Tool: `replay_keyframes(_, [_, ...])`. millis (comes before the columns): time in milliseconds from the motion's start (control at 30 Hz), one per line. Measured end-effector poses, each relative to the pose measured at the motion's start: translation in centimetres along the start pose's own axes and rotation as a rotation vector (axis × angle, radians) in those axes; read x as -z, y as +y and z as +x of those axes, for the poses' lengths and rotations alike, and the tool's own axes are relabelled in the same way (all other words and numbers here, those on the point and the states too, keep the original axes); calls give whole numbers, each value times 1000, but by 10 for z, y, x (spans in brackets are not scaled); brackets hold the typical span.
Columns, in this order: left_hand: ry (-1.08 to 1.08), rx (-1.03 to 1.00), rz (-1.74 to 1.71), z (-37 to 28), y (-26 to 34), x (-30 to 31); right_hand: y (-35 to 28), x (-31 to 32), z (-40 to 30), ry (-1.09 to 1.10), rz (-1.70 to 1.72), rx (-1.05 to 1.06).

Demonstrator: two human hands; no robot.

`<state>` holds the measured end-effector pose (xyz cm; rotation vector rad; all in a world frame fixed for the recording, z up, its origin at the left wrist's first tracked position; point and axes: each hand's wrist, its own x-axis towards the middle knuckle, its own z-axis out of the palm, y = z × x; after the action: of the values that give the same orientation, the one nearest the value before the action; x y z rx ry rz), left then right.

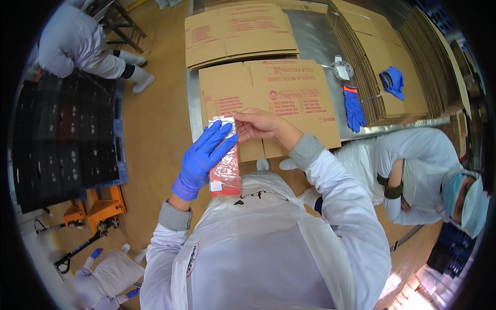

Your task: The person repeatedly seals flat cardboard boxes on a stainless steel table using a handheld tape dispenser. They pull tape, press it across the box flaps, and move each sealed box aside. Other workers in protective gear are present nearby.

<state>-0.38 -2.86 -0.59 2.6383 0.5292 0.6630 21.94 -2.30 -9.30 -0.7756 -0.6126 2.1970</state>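
My left hand (205, 155), in a blue disposable glove, lies over a long red pack in clear plastic wrap (226, 170) and holds it. White labels show at its top and lower left corner. My right hand (257, 123) is bare, its fingertips gripping the pack's upper right edge; what exactly they pinch is too small to tell. The pack is above the near edge of a flat printed cardboard carton (294, 100), which lies on a metal table (310, 38).
More flat cartons (240, 35) lie behind, with stacked cartons (381, 66) at right. Blue gloves (353, 110) and a tape roll (343, 70) lie between. A co-worker with folded arms (410, 182) stands right. At left are black crates (69, 135), an orange pallet jack (104, 205) and other people.
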Motion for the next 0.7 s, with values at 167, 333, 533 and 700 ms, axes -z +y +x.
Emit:
replay_keyframes(167, [-122,27,62,9,1,-12,-11,30,2,-67,-44,-144])
replay_keyframes(333, [-124,127,-68,11,1,-23,-17,49,24,52,-508,-70])
replay_keyframes(533, [-85,431,-603,-1,9,-41,-77,104,72,536,-1537,423])
replay_keyframes(700, [-121,626,-1009,-8,-27,-68,-56,100,90,924,-1640,568])
